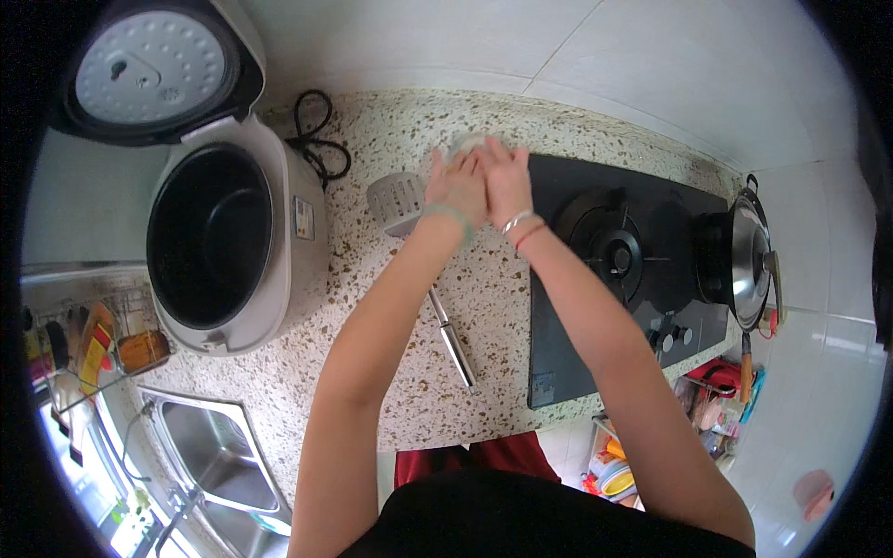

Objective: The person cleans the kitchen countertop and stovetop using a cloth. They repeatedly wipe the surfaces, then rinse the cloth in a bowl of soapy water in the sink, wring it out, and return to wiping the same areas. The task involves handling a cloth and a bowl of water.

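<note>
My left hand [456, 191] and my right hand [506, 184] are together at the back of the speckled counter, their fingers overlapping. Both are curled over a small pale, see-through thing [470, 141]; most of it is hidden under the fingers, and its kind does not show. A slotted metal spatula [398, 197] lies flat beside my left hand, its handle running toward the counter's front edge and passing under my left forearm. Close by my right hand is the back left corner of a black gas hob [567, 177].
At left stands a white rice cooker [302, 265], lid up, its dark pot showing no contents; a black cord [321, 139] coils behind. A lidded pan [749, 256] sits on the hob's right. A steel sink [223, 456] and a wire rack [116, 367] are at lower left.
</note>
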Available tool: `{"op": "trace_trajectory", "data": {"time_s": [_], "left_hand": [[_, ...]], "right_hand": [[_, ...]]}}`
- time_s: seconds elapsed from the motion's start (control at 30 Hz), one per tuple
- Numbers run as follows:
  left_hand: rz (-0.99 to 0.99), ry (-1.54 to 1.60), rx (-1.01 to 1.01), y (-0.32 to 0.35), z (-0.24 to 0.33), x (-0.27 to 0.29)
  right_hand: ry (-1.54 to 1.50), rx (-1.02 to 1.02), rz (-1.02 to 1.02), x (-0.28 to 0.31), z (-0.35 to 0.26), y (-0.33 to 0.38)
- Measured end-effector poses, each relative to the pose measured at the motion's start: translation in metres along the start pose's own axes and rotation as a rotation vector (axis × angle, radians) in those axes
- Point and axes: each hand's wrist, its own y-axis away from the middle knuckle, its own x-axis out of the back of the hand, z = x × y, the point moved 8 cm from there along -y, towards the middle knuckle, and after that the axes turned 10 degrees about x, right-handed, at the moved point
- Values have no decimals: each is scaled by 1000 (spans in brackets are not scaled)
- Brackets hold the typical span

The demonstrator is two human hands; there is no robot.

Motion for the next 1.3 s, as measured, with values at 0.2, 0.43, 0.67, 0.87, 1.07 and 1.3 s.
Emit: {"op": "trace_trajectory", "data": {"time_s": [0.2,0.43,0.67,0.87,1.07,1.3], "left_hand": [[174,246,-76,-5,4,23],[279,338,-151,-75,61,29],[175,475,-104,-72,28,16],[177,402,40,-56,-10,22],[111,252,224,-36,-76,33],[284,204,341,-19,-88,63]], "right_hand": [[-169,-245,104,12,40,3],[-76,-418,-41,-23,127,6],[22,-268,42,-22,85,-14],[-12,-193,67,-33,48,-34],[-137,-74,80,-49,-13,-71],[-329,84,-182,-39,-36,-80]]}}
